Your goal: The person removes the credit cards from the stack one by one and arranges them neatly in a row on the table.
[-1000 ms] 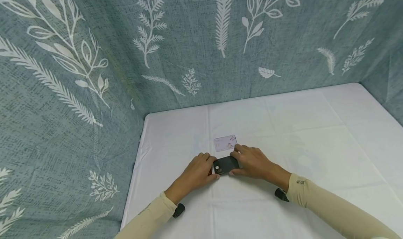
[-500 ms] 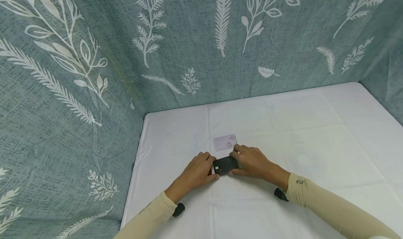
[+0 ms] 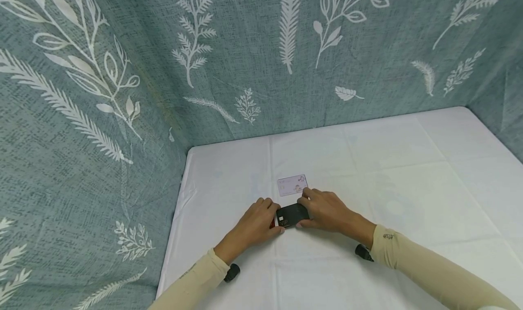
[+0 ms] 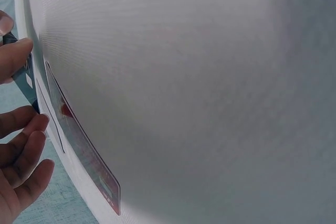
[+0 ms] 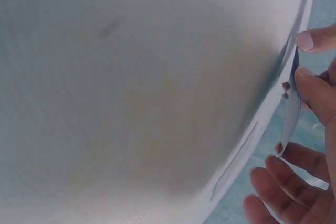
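Observation:
In the head view a black VIP card [image 3: 290,214] with a small chip sits between my two hands. My left hand [image 3: 255,221] pinches its left end between thumb and fingers. My right hand [image 3: 327,210] grips the other end the same way. Seen from the right wrist, a pale card face [image 5: 292,103] with red diamond shapes shows between the right thumb and fingers. A reddish card [image 4: 86,148] lies flat below the left hand in the left wrist view; from above, the left hand mostly hides it.
Just beyond the hands a lilac card [image 3: 292,185] lies on the white tablecloth [image 3: 388,178]. A green curtain [image 3: 261,56] with white leaf patterns hangs along the table's far and left sides.
Both hands stay almost still on the black VIP card. The right hand has edged very slightly to the left.

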`<control>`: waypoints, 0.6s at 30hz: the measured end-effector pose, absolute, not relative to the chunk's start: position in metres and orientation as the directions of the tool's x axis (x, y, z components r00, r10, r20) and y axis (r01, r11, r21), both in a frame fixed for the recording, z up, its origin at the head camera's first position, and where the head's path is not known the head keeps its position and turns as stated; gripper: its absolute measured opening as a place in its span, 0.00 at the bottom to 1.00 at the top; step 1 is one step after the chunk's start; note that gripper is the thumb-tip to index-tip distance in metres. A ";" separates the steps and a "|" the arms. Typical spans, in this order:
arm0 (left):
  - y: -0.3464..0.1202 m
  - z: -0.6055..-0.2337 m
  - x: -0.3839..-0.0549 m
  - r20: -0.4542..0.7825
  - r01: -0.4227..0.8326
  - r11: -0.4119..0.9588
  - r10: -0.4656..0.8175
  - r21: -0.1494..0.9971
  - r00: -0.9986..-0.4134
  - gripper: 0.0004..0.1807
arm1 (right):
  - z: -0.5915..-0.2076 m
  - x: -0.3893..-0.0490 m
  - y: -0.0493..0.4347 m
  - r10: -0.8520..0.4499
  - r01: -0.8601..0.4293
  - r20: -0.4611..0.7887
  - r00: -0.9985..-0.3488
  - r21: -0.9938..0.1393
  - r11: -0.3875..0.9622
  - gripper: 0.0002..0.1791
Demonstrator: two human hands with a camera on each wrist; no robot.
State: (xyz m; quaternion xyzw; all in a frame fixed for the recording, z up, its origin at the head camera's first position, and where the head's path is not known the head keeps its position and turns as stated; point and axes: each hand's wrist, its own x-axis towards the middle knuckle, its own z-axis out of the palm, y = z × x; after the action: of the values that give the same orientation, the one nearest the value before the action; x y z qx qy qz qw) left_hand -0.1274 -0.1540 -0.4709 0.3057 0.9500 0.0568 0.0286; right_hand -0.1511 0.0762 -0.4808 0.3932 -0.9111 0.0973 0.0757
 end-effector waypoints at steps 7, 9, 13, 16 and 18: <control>-0.155 -0.471 -0.128 -0.016 0.582 0.804 0.588 0.124 -0.809 0.30 | -0.481 -0.151 0.076 -0.699 -0.728 0.211 -0.683 -0.124 0.674 0.35; -0.155 -0.472 -0.128 -0.015 0.585 0.802 0.590 0.118 -0.807 0.30 | -0.481 -0.151 0.075 -0.700 -0.728 0.210 -0.683 -0.121 0.674 0.35; -0.155 -0.472 -0.128 -0.017 0.596 0.796 0.601 0.106 -0.799 0.29 | -0.482 -0.150 0.075 -0.702 -0.729 0.210 -0.681 -0.108 0.675 0.35; -0.155 -0.472 -0.128 -0.023 0.600 0.793 0.605 0.102 -0.796 0.29 | -0.482 -0.150 0.075 -0.703 -0.730 0.210 -0.680 -0.101 0.676 0.35; -0.155 -0.472 -0.129 -0.024 0.600 0.794 0.604 0.100 -0.796 0.29 | -0.482 -0.149 0.075 -0.702 -0.730 0.212 -0.679 -0.101 0.676 0.35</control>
State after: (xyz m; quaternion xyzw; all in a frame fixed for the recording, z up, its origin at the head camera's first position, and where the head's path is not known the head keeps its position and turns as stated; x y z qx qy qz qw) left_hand -0.1286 -0.1553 -0.4721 0.3179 0.9467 0.0438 0.0274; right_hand -0.1495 0.0745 -0.4817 0.3927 -0.9120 0.0890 0.0782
